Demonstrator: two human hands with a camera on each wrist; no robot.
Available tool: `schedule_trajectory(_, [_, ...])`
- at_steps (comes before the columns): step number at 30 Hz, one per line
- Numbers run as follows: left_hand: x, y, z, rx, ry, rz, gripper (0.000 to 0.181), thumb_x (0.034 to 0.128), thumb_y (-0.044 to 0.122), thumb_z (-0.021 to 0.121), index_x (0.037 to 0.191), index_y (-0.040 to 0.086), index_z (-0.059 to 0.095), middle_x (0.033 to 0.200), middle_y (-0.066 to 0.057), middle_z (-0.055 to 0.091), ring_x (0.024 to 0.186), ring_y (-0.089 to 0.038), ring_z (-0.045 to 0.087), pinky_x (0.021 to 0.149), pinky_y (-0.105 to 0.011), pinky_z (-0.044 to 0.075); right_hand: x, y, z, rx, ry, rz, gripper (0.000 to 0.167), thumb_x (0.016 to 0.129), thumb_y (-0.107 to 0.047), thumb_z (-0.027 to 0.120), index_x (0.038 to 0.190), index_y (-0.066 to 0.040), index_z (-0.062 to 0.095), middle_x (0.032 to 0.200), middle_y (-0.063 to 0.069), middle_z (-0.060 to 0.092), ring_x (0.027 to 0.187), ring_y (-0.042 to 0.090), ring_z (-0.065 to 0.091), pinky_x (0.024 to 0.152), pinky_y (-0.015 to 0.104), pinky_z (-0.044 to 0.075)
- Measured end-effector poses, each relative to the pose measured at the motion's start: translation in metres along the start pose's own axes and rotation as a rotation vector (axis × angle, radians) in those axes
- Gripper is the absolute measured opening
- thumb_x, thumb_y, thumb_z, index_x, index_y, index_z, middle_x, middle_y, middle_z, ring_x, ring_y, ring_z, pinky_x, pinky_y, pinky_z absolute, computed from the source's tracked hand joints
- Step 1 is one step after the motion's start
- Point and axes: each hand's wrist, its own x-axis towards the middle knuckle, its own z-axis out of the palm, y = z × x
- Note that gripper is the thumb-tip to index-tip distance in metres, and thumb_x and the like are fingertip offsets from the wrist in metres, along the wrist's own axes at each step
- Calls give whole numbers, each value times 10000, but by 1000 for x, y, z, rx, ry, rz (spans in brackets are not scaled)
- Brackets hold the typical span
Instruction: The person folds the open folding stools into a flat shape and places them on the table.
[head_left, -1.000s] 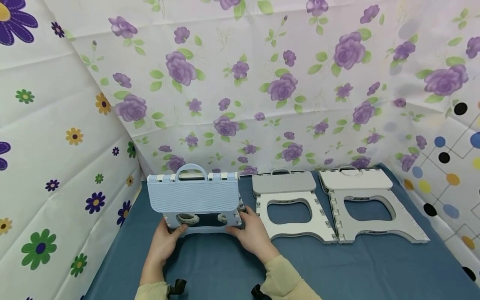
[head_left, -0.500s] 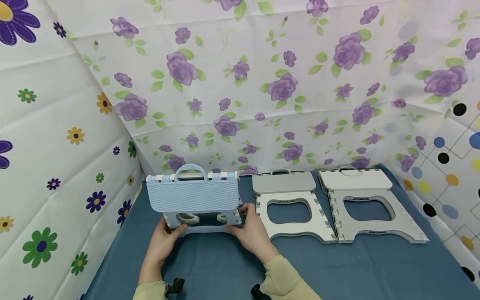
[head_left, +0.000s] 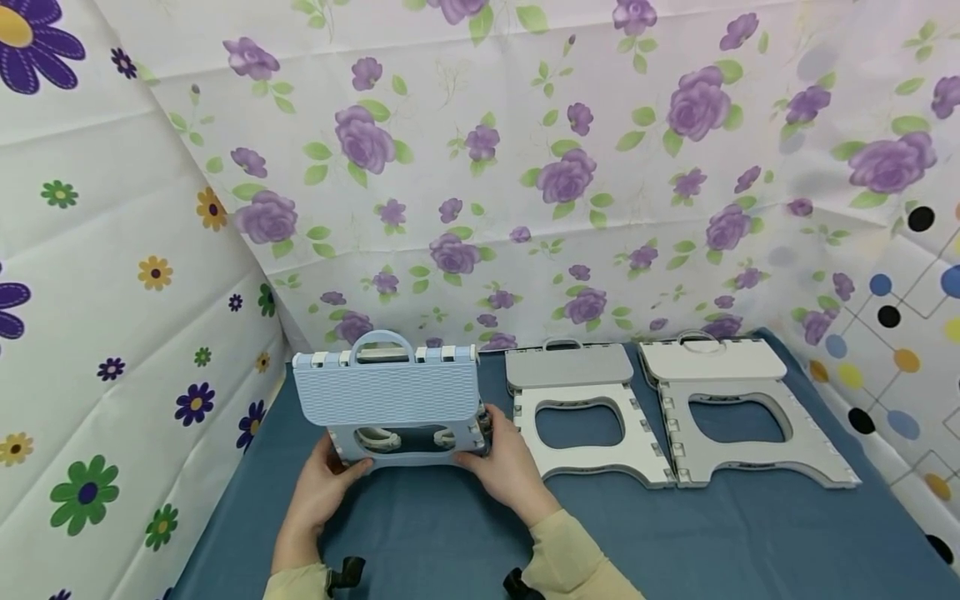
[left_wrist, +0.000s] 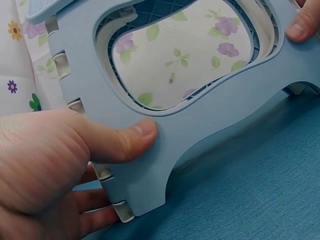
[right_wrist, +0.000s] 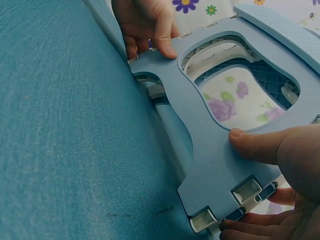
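Observation:
A light blue folding stool [head_left: 390, 396] with a ribbed top and a carry handle stands partly unfolded at the left of the table. My left hand [head_left: 318, 487] grips its left side low down, the thumb lying on the front leg panel [left_wrist: 210, 110] and the fingers behind the hinged edge. On the opposite side my right hand [head_left: 510, 467] holds the other lower corner, thumb on the panel, fingers round the hinges, as the right wrist view shows. Through the oval opening, pale inner parts [right_wrist: 215, 57] and the flowered backdrop show.
Right of the blue stool lie two folded stools: one white with a grey top [head_left: 570, 367], one all white [head_left: 716, 362]. Dark blue cloth [head_left: 675, 542] covers the table. Flower-printed sheets [head_left: 480, 208] hang behind and at the left; a dotted sheet [head_left: 900, 358] hangs at the right.
Both hands keep hold of the blue stool, which stays nearly in place. My left thumb has shifted very slightly down the panel. The camera view has drifted a little.

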Motion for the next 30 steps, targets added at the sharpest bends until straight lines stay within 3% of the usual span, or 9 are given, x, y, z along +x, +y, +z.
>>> schedule_trajectory(6, [2, 0, 0, 23, 0, -22, 821, 1009, 150, 786, 1666, 95, 298, 1592, -261, 455, 1420, -448, 505, 1080, -576, 478, -1, -2, -1, -2, -4, 13, 880, 923, -312, 887, 1591, 13, 417, 1430, 206, 619, 1289, 379, 623, 1047, 572, 501])
schedule_trajectory(17, [2, 0, -1, 23, 46, -37, 744, 976, 192, 833, 1586, 66, 426, 1491, -235, 556, 1351, -392, 568, 977, -439, 541, -2, -4, -1, -27, 6, 7, 779, 953, -286, 859, 1544, 31, 463, 1362, 190, 667, 1209, 346, 674, 989, 532, 545])
schedule_trajectory(24, [1, -1, 0, 71, 64, -47, 651, 987, 193, 818, 1528, 34, 493, 1419, -222, 584, 1278, -369, 606, 962, -450, 534, -3, -6, -1, -60, 9, -5, 599, 977, -282, 831, 1450, -39, 556, 1299, 139, 709, 1181, 306, 695, 977, 499, 554])
schedule_trajectory(30, [1, 0, 0, 109, 77, -46, 627, 993, 248, 817, 1488, -8, 530, 1372, -246, 594, 1200, -363, 634, 904, -441, 543, -4, -5, -2, -82, 10, -51, 498, 995, -238, 807, 1401, -39, 598, 1296, 149, 720, 1196, 310, 699, 988, 502, 554])
